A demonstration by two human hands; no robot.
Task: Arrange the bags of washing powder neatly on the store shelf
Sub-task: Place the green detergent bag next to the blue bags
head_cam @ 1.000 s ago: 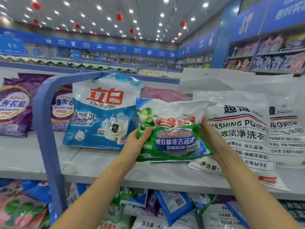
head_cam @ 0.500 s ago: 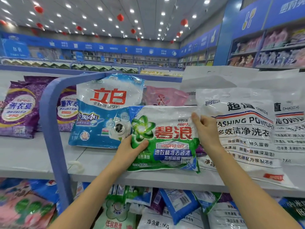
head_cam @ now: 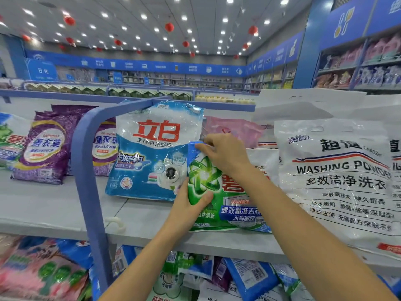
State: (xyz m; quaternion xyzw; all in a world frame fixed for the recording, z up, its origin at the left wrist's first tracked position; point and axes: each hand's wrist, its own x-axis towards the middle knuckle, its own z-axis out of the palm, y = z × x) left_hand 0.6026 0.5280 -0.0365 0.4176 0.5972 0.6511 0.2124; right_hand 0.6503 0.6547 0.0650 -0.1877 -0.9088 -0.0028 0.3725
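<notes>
Green plastic washing-powder bag (head_cam: 205, 177) | rests on grey shelf board (head_cam: 152, 222), held between both hands | left hand (head_cam: 188, 206) grips its lower left edge, thumb on front | right hand (head_cam: 225, 153) pinches its top corner | blue-and-white powder bag (head_cam: 152, 148) just left of both hands

A shop is shown: bags of washing powder (head_cam: 152, 153) are laid on long grey shelves (head_cam: 54, 205), and blue category signs (head_cam: 152, 66) are mounted above stocked wall racks (head_cam: 368, 70).
</notes>
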